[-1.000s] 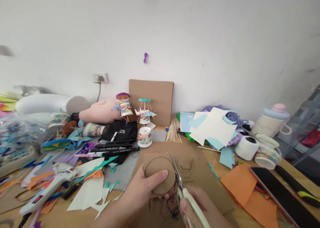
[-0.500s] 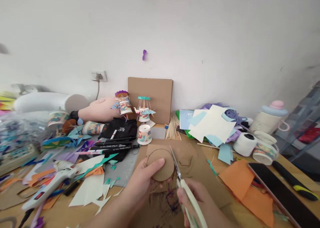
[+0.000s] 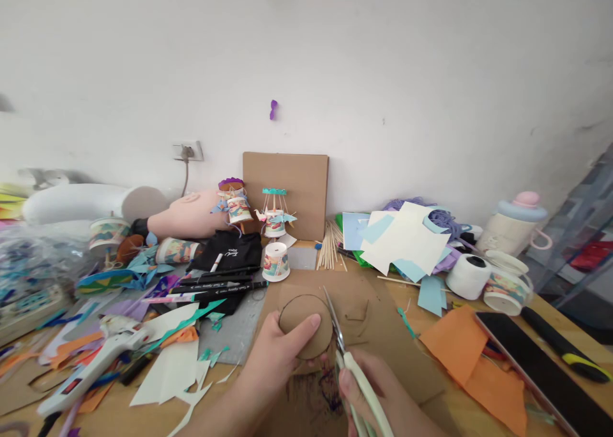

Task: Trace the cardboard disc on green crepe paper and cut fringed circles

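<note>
My left hand (image 3: 282,347) pinches a piece of brown cardboard with a drawn circle (image 3: 301,315), thumb on top and fingers underneath. The right edge of this piece follows the curve, while some board still shows beyond the line at its upper left. In my right hand (image 3: 371,386) is a pair of scissors (image 3: 361,379) with cream handles, fingers wrapped round the grips. The metal blades point up and away, close along the right edge of the cardboard. Whether they touch it I cannot tell. Below lies a larger brown cardboard sheet (image 3: 397,354) with dark scribbles.
A white glue gun (image 3: 90,360), paper scraps and black markers (image 3: 215,280) lie to the left. Decorated paper cups (image 3: 276,262) and wooden sticks (image 3: 331,248) are at the back. On the right are orange paper (image 3: 450,341), a phone (image 3: 531,367) and a black-yellow cutter (image 3: 565,344).
The view has tilted slightly, so the background sits a little lower. The scissor blades look closer together, and the cardboard piece has shifted slightly lower in view. Both hands keep their holds.
</note>
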### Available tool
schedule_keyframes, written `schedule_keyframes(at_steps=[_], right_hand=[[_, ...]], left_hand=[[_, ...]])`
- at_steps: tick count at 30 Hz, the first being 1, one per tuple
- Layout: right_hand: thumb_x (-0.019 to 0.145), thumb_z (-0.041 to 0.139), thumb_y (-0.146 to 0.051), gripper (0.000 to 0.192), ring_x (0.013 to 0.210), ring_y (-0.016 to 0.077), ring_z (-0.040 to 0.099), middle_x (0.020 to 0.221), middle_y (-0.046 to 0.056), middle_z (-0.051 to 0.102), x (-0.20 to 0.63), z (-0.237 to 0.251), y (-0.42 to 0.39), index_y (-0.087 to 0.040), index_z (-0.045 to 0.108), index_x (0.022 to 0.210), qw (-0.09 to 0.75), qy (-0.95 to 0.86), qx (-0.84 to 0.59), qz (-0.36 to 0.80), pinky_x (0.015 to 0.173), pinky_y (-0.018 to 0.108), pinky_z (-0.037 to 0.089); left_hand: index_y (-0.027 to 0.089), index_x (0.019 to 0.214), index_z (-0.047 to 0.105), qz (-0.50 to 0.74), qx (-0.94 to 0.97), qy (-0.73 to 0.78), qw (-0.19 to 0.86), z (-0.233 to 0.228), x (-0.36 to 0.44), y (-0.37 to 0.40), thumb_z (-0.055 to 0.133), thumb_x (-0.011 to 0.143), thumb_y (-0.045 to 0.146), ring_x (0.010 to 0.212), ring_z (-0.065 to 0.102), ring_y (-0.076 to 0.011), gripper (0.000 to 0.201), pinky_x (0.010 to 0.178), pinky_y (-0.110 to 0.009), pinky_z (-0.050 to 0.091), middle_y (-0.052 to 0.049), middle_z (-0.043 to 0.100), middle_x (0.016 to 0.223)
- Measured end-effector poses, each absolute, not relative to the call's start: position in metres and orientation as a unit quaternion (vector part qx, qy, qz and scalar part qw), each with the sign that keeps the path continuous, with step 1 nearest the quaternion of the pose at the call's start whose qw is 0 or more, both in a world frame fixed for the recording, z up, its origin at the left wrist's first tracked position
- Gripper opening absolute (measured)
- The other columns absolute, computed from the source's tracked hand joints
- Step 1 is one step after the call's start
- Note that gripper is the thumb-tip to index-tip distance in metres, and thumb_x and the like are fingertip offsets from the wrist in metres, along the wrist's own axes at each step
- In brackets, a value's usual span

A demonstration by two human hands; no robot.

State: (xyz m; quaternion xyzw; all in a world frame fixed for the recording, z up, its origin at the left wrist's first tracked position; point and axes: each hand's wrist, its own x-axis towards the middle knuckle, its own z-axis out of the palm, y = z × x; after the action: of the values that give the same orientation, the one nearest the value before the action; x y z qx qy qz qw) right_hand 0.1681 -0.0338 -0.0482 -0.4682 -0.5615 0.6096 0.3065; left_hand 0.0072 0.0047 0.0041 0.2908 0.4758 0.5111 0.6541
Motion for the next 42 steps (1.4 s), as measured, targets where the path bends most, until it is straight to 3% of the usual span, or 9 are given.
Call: schedule_keyframes(at_steps=[14, 22, 31, 42], right_hand=[[0.072, 0.047, -0.083, 0.064, 0.032, 0.0070, 0.043, 0.041, -0.007, 0.043, 0.166, -0.043, -0.031, -0.019, 0.049, 0.075, 0.301, -0.530, -0.489, 0.624, 0.030, 0.013, 0.028], [0.065, 0.045, -0.089, 0.069, 0.034, 0.0059, 0.040, 0.044, -0.008, 0.039, 0.163, -0.034, -0.028, -0.020, 0.045, 0.066, 0.305, -0.565, -0.480, 0.598, 0.034, 0.016, 0.030], [0.069, 0.045, -0.086, 0.066, 0.033, 0.0068, 0.041, 0.044, -0.009, 0.038, 0.164, -0.017, -0.034, -0.020, 0.047, 0.071, 0.269, -0.557, -0.493, 0.612, 0.032, 0.016, 0.029], [0.070, 0.052, -0.081, 0.061, 0.033, 0.0056, 0.037, 0.046, -0.009, 0.034, 0.163, -0.024, -0.030, -0.020, 0.047, 0.068, 0.300, -0.564, -0.484, 0.598, 0.033, 0.017, 0.027]], left_hand=[[0.018, 0.085, 0.058, 0.489, 0.314, 0.484, 0.654, 0.004, 0.007, 0.005, 0.086, 0.055, 0.040, 0.046, 0.063, -0.0165, 0.046, 0.043, -0.026, 0.050, 0.000, 0.071, 0.062], [0.018, 0.084, 0.056, 0.482, 0.312, 0.484, 0.660, 0.003, 0.001, 0.007, 0.088, 0.053, 0.040, 0.052, 0.064, -0.0173, 0.050, 0.043, -0.025, 0.049, 0.002, 0.069, 0.062], [0.016, 0.072, 0.059, 0.476, 0.352, 0.449, 0.669, 0.012, -0.002, 0.007, 0.086, 0.055, 0.037, 0.043, 0.057, -0.0136, 0.038, 0.041, -0.024, 0.047, 0.002, 0.064, 0.053], [0.015, 0.076, 0.062, 0.478, 0.353, 0.426, 0.683, 0.011, -0.005, 0.011, 0.085, 0.057, 0.038, 0.041, 0.057, -0.0137, 0.038, 0.038, -0.023, 0.042, -0.001, 0.066, 0.055]])
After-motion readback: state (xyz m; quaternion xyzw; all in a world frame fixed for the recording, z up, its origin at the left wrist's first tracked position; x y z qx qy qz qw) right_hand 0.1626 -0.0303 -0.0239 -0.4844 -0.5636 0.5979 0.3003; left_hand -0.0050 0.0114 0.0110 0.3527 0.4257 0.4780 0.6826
